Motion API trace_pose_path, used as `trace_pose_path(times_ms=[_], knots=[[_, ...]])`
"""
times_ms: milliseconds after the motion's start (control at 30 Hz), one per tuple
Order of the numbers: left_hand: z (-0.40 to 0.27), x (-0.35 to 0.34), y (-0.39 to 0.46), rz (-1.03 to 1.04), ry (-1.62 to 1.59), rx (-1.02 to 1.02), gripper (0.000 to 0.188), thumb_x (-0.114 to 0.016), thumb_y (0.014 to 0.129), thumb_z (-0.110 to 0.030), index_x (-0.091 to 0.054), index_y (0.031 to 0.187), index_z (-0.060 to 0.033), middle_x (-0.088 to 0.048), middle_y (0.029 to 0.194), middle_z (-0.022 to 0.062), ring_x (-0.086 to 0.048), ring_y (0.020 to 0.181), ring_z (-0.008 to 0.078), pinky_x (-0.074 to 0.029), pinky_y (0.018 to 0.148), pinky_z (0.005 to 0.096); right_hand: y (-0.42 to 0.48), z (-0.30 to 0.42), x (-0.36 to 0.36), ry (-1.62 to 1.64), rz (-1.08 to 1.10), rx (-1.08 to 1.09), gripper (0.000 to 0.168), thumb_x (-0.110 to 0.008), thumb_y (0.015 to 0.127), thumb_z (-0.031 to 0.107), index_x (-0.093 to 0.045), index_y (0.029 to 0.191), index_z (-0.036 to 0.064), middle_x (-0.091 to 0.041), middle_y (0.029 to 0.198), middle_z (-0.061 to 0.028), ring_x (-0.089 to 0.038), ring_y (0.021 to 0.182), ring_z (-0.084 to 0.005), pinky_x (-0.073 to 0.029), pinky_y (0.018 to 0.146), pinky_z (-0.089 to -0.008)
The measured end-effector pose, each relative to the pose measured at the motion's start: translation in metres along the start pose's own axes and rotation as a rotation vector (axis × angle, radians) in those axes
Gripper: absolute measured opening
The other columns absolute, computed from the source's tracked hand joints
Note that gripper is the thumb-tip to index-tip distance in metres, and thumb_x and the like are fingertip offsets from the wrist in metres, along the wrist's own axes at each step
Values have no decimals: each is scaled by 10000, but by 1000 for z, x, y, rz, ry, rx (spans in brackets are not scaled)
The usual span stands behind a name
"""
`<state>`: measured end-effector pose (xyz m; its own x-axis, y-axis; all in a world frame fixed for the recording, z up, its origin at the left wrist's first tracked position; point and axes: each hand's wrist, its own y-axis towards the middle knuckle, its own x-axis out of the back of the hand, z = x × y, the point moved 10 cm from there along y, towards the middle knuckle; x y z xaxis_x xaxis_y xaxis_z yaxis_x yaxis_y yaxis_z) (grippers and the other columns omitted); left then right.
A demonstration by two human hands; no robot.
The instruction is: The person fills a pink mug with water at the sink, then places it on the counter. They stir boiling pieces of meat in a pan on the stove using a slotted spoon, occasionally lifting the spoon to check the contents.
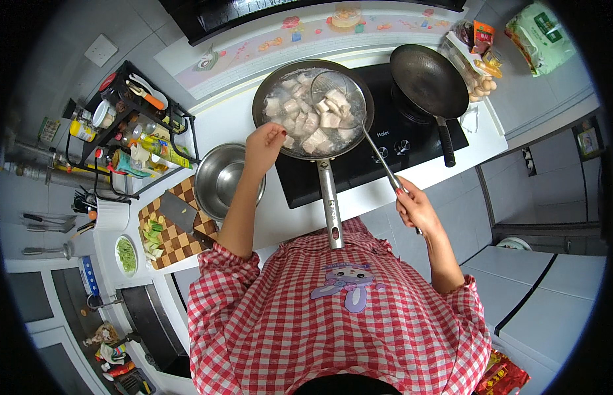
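Observation:
My right hand grips the handle of a wire-mesh skimmer. The skimmer's round head is in a wide frying pan, with several chunks of pale meat on it. More meat pieces lie in the cloudy liquid around it. My left hand hovers at the pan's lower left edge, its fingers drawn together; whether they pinch something small cannot be seen. Beneath my left forearm stands a steel bowl. The pan's steel handle points towards me.
A dark wok sits on the right of the black hob. At left are a checkered cutting board with a cleaver and cut vegetables, a plate of shredded greens, and a bottle rack. Eggs stand at far right.

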<state>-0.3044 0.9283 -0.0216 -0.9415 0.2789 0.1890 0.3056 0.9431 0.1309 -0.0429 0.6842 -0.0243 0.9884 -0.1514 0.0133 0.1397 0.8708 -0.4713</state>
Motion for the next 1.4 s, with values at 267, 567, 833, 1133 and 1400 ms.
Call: trace_pose_path(times_ms=[267, 567, 833, 1133, 1400], knots=[[34, -45, -39, -62, 237, 104, 258, -547, 902, -220, -510, 771, 0, -524, 627, 155, -487, 534, 202, -379, 523, 352, 0, 28, 67, -786, -444, 351, 417, -580, 901, 215, -479, 1294, 117, -624, 742, -219, -629, 685, -403, -495, 591, -427], [29, -95, -58, 14, 360, -49, 104, -623, 836, -87, -570, 778, -19, -563, 649, 120, -529, 509, 275, -430, 525, 380, 24, 38, 92, -850, -632, 361, 419, -565, 911, 225, -468, 1302, 110, -643, 769, -214, -627, 683, -405, -503, 594, -463], [66, -91, -76, 56, 149, 207, 145, -512, 920, -30, -649, 954, 4, -638, 743, 83, -579, 559, 106, -480, 501, 239, 44, 9, 83, -128, -294, -4, 329, -493, 961, 253, -499, 1259, 113, -452, 589, 18, -383, 439, -55, -340, 392, -227], [65, -88, -78, 39, 273, 272, 227, -529, 942, -196, -625, 833, -21, -560, 509, 33, -525, 440, 94, -417, 440, 238, 38, -6, 45, 408, 38, -181, 288, -441, 995, 223, -487, 1250, 99, -435, 614, 16, -289, 415, -14, -204, 344, -154], [85, -78, -88, 8, 110, 175, 214, -429, 895, 59, -608, 983, -20, -643, 848, 63, -611, 691, 121, -495, 575, 237, 16, 11, 43, -90, -21, -17, 407, -499, 967, 208, -446, 1355, 98, -418, 586, 31, -334, 425, -37, -269, 370, -207]])
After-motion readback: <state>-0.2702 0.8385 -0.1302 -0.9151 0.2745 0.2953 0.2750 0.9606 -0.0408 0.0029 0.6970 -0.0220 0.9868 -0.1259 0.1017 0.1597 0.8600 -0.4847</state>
